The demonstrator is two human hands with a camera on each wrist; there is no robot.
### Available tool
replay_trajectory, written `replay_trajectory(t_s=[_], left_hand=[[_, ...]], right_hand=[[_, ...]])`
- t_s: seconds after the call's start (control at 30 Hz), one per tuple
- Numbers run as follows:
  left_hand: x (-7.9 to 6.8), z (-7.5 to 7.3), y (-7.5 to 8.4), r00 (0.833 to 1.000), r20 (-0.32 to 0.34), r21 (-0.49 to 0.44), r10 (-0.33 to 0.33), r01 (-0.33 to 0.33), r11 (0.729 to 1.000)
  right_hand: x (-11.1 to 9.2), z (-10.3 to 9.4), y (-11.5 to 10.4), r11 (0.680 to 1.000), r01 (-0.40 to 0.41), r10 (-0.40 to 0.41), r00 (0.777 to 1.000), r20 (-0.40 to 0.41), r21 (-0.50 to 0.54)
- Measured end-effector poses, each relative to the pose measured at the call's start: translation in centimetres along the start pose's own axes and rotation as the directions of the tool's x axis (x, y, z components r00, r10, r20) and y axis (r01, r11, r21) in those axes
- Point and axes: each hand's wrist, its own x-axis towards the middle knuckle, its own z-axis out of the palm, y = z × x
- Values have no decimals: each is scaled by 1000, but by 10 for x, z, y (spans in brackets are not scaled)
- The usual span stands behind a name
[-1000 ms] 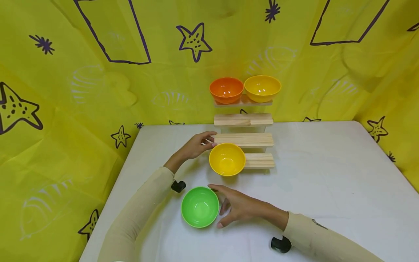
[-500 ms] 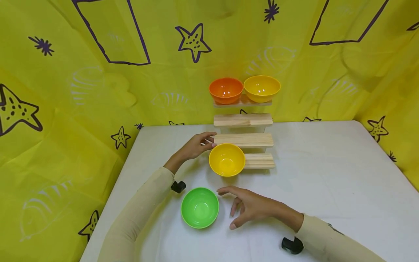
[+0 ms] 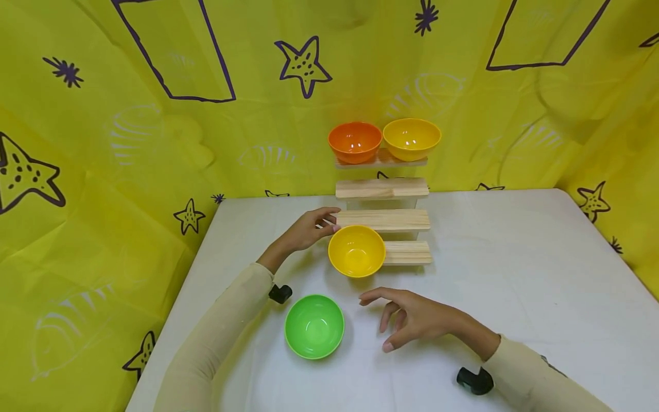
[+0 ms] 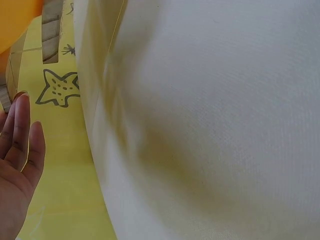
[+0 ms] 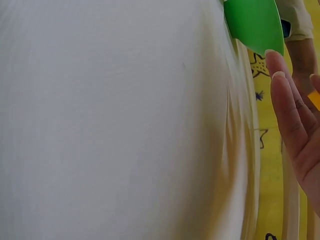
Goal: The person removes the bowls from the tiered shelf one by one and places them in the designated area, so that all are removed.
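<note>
A green bowl stands upright on the white table. To its right, apart from it, my right hand hovers with spread, bent fingers and holds nothing. My left hand is at the left end of a stepped wooden rack, its fingertips by the third step. Its thumb tip lies at or very near the rim of a yellow bowl on the lowest step; contact is hard to tell. In the left wrist view, the fingers look fairly straight.
An orange bowl and a second yellow bowl sit side by side on the top step. A yellow patterned cloth hangs behind and beside the table. Black wrist devices are at both sleeves.
My right hand has moved to the right, away from the green bowl's rim. The left hand and all the bowls have stayed in place.
</note>
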Motion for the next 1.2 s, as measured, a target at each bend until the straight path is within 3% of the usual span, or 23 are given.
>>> replay_trajectory(t_s=[0.17,0.33,0.53,0.8,1.2], left_hand=[[1,0,0,1000,2,1,-6,6,1000],[1,0,0,1000,0,4,15,-15,1000],[0,0,1,1000,-1,0,16,-16,1000],[-1,0,1,1000,-2,-16,5,-5,1000],[-2,-1,0,1000,-2,-8,3,-3,1000]], right_hand=[[-9,-12,5,999,29,-28,999,-30,27],[-16,-20,6,998,67,-63,989,-131,22],[-21,-26,5,993,108,-116,958,-264,-45],[-21,-33,5,984,159,-180,910,-375,-86],[-8,-33,3,996,60,-85,843,-530,-65]])
